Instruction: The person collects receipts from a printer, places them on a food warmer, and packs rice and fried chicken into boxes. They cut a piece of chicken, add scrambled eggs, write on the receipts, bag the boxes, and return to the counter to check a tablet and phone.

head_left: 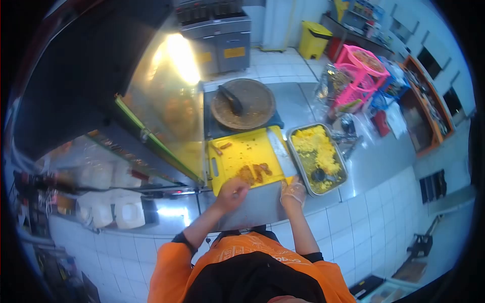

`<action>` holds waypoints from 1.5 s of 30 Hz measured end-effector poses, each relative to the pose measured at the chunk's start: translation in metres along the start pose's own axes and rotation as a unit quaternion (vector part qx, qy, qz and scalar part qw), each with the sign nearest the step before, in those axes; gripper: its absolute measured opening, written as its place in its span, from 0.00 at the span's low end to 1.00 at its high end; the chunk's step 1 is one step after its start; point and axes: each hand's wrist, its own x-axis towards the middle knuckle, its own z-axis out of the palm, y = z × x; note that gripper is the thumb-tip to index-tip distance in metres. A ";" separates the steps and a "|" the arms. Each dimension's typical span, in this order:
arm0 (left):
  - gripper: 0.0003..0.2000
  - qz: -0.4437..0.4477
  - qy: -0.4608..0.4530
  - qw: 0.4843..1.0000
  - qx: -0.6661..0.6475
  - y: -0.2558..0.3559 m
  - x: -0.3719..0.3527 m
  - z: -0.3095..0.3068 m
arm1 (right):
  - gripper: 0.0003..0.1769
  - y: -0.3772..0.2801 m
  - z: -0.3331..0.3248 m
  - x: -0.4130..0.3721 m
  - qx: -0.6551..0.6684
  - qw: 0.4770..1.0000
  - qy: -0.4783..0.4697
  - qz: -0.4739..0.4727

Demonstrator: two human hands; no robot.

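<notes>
Nearest, the left hand point(232, 194) is seen curled at the near edge of the yellow cutting board point(237, 151), beside brown food pieces point(255, 172). The gloved right hand point(293, 192) is set apart at the board's near right corner. Whether either hand grips anything cannot be told. A metal tray point(291, 135) of yellow rice point(316, 146) is placed alongside on the bench point(374, 161), and a stone mortar point(262, 91) is seen beyond.

The scene is taken by a single camera worn on the head, tilted steeply down past the wearer's orange shirt point(177, 267) onto the steel counter point(262, 207). A wide fisheye field is given: the yellow cutting board point(237, 151) is held near the centre at arm's reach, and the surrounding room is curved inside a dark round rim.
</notes>
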 end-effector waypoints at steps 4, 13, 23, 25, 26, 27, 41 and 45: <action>0.03 -0.186 0.069 0.979 0.047 0.015 -0.120 -0.010 | 0.45 -0.045 0.002 -0.001 0.007 0.989 0.066 -0.132; 0.06 -0.498 0.264 0.809 0.167 0.073 -0.308 -0.003 | 0.38 -0.129 0.033 -0.021 -0.026 0.954 -0.053 -0.295; 0.15 -0.780 0.334 0.510 0.140 0.144 -0.614 0.032 | 0.15 -0.129 0.061 -0.006 0.012 0.964 0.004 -0.267; 0.15 -0.785 0.346 0.507 0.086 0.153 -0.649 0.027 | 0.17 -0.124 0.076 -0.002 0.066 0.954 0.026 -0.292; 0.15 -0.741 0.298 0.585 0.141 0.132 -0.671 0.031 | 0.17 -0.124 0.075 -0.011 0.069 0.953 0.030 -0.293; 0.16 -0.684 0.248 0.654 0.207 0.131 -0.693 0.030 | 0.18 -0.127 0.067 -0.019 0.123 0.955 0.028 -0.270; 0.10 -0.535 0.464 0.703 0.067 0.045 -0.709 -0.314 | 0.24 -0.431 0.133 -0.301 0.137 0.871 0.011 -0.472; 0.11 -0.397 0.506 0.756 0.123 0.034 -0.580 -0.456 | 0.12 -0.429 0.070 -0.329 0.217 0.869 -0.143 -0.420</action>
